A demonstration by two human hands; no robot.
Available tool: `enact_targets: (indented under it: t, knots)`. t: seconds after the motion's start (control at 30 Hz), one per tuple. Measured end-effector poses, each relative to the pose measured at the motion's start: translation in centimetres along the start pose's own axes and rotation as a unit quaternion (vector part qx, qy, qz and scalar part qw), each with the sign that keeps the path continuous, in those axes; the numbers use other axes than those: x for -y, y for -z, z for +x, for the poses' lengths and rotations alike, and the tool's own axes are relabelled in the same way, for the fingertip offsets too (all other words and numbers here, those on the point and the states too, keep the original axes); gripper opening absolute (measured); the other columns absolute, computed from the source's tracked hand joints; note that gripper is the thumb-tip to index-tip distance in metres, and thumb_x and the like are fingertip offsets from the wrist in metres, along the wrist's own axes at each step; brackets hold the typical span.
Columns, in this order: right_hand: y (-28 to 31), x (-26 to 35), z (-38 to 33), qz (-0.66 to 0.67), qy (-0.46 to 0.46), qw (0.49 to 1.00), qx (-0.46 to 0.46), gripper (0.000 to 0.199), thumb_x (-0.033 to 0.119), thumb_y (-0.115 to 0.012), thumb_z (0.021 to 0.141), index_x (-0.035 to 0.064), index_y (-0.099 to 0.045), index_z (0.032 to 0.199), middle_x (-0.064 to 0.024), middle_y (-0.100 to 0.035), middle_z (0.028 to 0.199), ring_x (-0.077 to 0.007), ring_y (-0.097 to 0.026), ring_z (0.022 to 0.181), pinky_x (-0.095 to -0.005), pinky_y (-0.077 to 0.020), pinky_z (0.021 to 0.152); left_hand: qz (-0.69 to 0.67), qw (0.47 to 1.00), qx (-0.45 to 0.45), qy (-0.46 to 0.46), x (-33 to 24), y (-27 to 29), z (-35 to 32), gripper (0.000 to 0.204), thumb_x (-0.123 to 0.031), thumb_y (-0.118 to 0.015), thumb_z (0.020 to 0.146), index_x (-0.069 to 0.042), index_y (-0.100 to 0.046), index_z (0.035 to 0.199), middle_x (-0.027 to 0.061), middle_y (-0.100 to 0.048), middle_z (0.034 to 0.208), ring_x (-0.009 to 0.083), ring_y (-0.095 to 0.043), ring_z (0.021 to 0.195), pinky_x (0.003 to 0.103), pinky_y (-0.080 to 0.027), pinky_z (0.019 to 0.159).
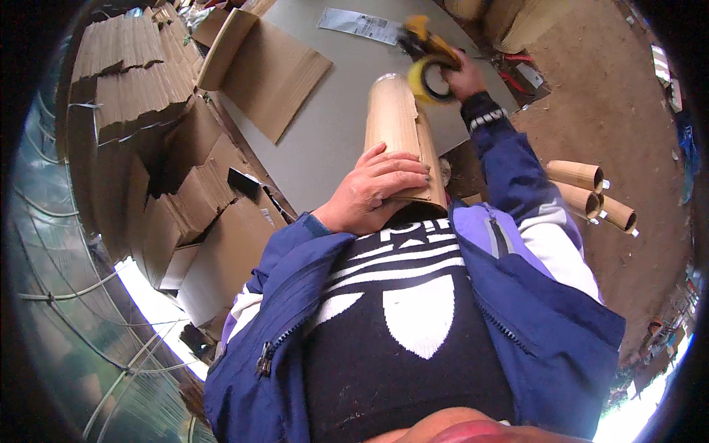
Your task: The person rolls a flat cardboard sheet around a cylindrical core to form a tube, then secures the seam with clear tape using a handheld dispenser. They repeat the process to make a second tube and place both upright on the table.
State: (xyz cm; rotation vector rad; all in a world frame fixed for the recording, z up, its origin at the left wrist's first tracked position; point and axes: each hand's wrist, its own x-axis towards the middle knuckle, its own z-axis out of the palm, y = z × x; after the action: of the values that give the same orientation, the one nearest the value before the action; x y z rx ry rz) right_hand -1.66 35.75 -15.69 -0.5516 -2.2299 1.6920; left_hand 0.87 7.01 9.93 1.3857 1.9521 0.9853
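A sheet of corrugated cardboard is rolled into a tube (394, 111) that lies lengthwise on the table, its near end close to my chest. Over that near part my left hand (375, 184) rests with its fingers curved around the tube, holding it. Beyond the far end, to the right, my right hand (465, 76) grips a yellow and black tape dispenser (426, 46), somewhat blurred. A wide yellow roll of tape (415, 80) sits in the dispenser, beside the tube's far end. The tube's right side shows an overlapping cardboard edge.
The grey table (317, 103) bears a flat, creased cardboard sheet (277, 70) at left and a printed silvery strip (359, 25) at the far edge. Stacked cardboard (133, 96) stands along the left. Red-handled pliers (515, 83) lie at right. Several finished-looking tubes (580, 174) lie on the brown ground.
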Motion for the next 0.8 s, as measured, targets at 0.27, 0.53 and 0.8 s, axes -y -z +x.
enact_targets:
  t: [0.27, 0.53, 0.8]
  knots:
    - [0.7, 11.2, -2.5, -0.022, 0.017, 0.994, 0.107, 0.074, -0.004, -0.053, 0.072, 0.0163, -0.05, 0.144, -0.0139, -0.065, 0.126, -0.0237, -0.06, 0.121, -0.0304, -0.0445, 0.104, 0.024, 0.999, 0.042, -0.01, -0.3, 0.5, 0.3, 0.04, -0.008, -0.074, 0.08, -0.018, -0.067, 0.118, 0.0008, -0.065, 0.126, 0.0219, -0.055, 0.128, 0.054, -0.027, 0.115]
    - [4.1, 11.6, -8.1, 0.053, 0.101, 0.99, 0.08, 0.079, -0.013, -0.051, 0.068, 0.0111, -0.05, 0.143, -0.0166, -0.059, 0.113, -0.0329, -0.06, 0.113, -0.0343, -0.0441, 0.103, -0.21, 0.974, 0.083, 0.0, 2.4, 1.1, 0.5, 0.026, -0.021, -0.068, 0.091, -0.011, -0.065, 0.116, 0.0052, -0.065, 0.123, 0.0226, -0.06, 0.119, 0.049, -0.028, 0.116]
    - [6.1, 14.3, -9.3, -0.073, 0.255, 0.959, 0.102, 0.074, -0.014, -0.059, 0.068, 0.0118, -0.058, 0.137, -0.0121, -0.055, 0.095, -0.03, -0.059, 0.086, -0.0353, -0.0502, 0.075, -0.647, 0.668, -0.206, 0.304, 5.9, 0.0, 3.7, 0.045, -0.042, -0.045, 0.105, 0.0, -0.055, 0.117, 0.0118, -0.064, 0.106, 0.016, -0.065, 0.078, 0.03, -0.055, 0.075]
